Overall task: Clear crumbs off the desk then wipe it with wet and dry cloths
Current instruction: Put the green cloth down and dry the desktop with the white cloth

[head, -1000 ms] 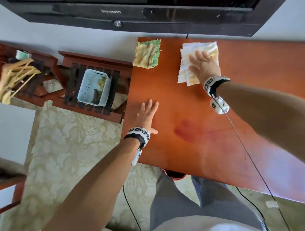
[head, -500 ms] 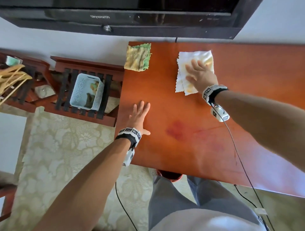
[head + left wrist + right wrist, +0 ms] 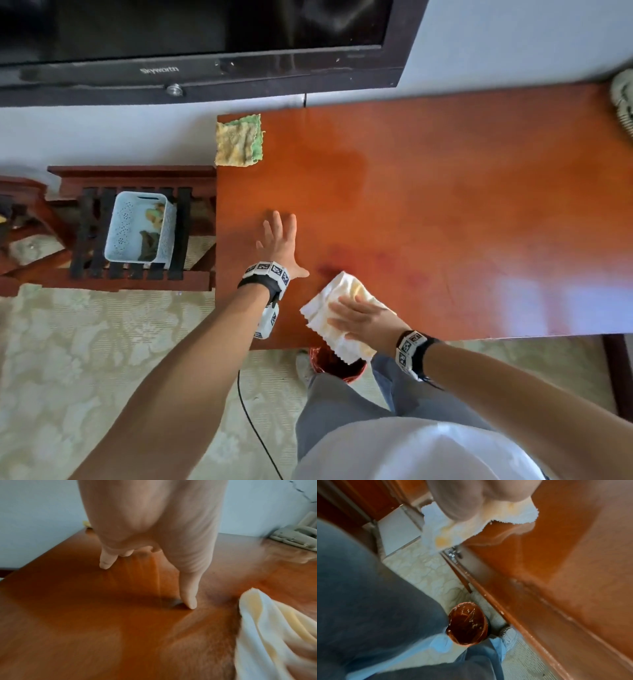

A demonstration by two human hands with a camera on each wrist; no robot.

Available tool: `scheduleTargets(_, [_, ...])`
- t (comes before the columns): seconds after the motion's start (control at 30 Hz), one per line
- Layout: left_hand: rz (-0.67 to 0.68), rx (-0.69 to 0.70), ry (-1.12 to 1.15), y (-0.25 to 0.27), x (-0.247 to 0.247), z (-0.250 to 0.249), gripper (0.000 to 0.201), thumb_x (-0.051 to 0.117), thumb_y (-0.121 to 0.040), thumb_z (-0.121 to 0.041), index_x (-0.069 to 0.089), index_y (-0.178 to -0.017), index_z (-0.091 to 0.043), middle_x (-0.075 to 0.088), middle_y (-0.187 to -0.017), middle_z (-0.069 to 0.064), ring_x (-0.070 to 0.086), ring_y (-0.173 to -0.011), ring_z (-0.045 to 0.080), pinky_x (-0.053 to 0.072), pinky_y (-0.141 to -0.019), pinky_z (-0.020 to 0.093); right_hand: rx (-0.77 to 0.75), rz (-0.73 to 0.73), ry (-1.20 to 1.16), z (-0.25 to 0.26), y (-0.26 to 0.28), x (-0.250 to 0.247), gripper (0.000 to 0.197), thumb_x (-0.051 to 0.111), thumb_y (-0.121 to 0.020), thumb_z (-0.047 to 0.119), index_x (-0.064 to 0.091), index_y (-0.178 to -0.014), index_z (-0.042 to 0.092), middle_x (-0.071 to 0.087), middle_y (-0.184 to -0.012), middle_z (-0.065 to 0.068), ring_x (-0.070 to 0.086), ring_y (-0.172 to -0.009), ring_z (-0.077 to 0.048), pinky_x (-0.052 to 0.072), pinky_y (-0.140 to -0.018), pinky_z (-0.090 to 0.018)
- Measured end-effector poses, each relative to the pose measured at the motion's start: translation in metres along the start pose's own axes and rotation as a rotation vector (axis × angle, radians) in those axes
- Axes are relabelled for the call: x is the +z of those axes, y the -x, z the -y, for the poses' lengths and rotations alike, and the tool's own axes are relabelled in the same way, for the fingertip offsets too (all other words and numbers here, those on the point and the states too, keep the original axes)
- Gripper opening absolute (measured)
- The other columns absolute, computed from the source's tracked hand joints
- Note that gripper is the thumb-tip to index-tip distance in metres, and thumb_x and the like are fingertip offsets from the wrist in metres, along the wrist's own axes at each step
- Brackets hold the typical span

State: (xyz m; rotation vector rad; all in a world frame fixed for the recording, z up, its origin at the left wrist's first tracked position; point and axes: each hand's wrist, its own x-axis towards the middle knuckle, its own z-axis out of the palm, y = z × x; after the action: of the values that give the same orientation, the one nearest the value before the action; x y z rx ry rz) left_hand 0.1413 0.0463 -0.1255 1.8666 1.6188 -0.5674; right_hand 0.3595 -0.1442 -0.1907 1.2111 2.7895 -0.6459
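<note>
— Reddish wood, that worktop (image 3: 428,192), pushed against a pale wall under a black television (image 3: 205,37). Where are the cloths?

— One yellow-green cloth (image 3: 238,140) lies at the far left corner. The white and yellow cloth (image 3: 337,310) sits at the near edge, partly hanging over it, above a round bin (image 3: 467,624) on the floor.

— And the hands?

— Her right hand (image 3: 363,320) lies flat on that cloth, fingers (image 3: 342,306) straight and pressing down, not curled round it. The left hand (image 3: 279,241) rests just beside it on bare wood, fingers (image 3: 188,592) spread and straight, tips touching the surface, holding nothing.

— Anything else?

— A pale basket (image 3: 137,229) on the slatted stool to the left.
</note>
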Motion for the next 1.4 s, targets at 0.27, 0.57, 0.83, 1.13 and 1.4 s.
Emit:
scheduleTargets(0.27, [0.055,0.025,-0.045,-0.022,-0.009,-0.025,0.148,0.096,-0.063,-0.043,-0.014,-0.160,-0.028,-0.028,-0.165,0.011,-0.019,-0.153,0.040,0.018,-0.118,0.069,0.028,-0.064,-0.059,-0.061,-0.021,-0.036,0.060,0.065,-0.091,0.014,0.046,-0.145,0.027,0.036,-0.155,0.009,0.036,-0.142,-0.014,0.051,-0.100,-0.034])
scheduleTargets(0.57, [0.090,-0.008,-0.020,-0.025,-0.008,-0.029,0.147,0.096,-0.064,-0.038,-0.014,-0.160,-0.031,-0.031,-0.164,0.010,-0.024,-0.152,0.039,0.013,-0.118,0.071,0.568,-0.144,-0.072,-0.240,-0.160,-0.171,0.044,0.036,-0.106,0.031,0.034,-0.150,0.039,0.022,-0.160,0.016,0.023,-0.148,-0.013,0.045,-0.104,-0.050])
scheduleTargets(0.83, [0.097,-0.035,0.008,-0.026,-0.007,-0.029,0.149,0.097,-0.063,-0.034,-0.016,-0.160,-0.034,-0.035,-0.163,0.006,-0.027,-0.151,0.036,0.010,-0.117,0.070,0.636,-0.114,-0.006,-0.299,-0.217,-0.216,0.046,0.027,-0.109,0.031,0.027,-0.154,0.025,0.020,-0.163,0.002,0.018,-0.149,-0.023,0.031,-0.114,-0.047])
scheduleTargets(1.13, [0.074,-0.035,-0.016,-0.026,-0.008,-0.029,0.151,0.098,-0.060,-0.037,-0.015,-0.160,-0.035,-0.032,-0.164,0.009,-0.024,-0.152,0.038,0.013,-0.116,0.071,0.413,-0.172,-0.058,-0.252,-0.152,-0.165,0.045,0.036,-0.107,0.028,0.036,-0.151,0.022,0.029,-0.159,0.001,0.027,-0.147,-0.021,0.040,-0.109,-0.047])
scheduleTargets(1.4, [0.047,-0.017,-0.056,-0.021,-0.012,-0.029,0.150,0.097,-0.061,-0.041,-0.014,-0.160,-0.033,-0.029,-0.165,0.007,-0.019,-0.153,0.038,0.018,-0.117,0.070,-0.012,0.029,0.209,-0.109,-0.046,-0.049,0.064,0.051,-0.099,0.010,0.019,-0.154,0.014,0.015,-0.163,-0.004,0.009,-0.151,-0.024,0.022,-0.119,-0.045])
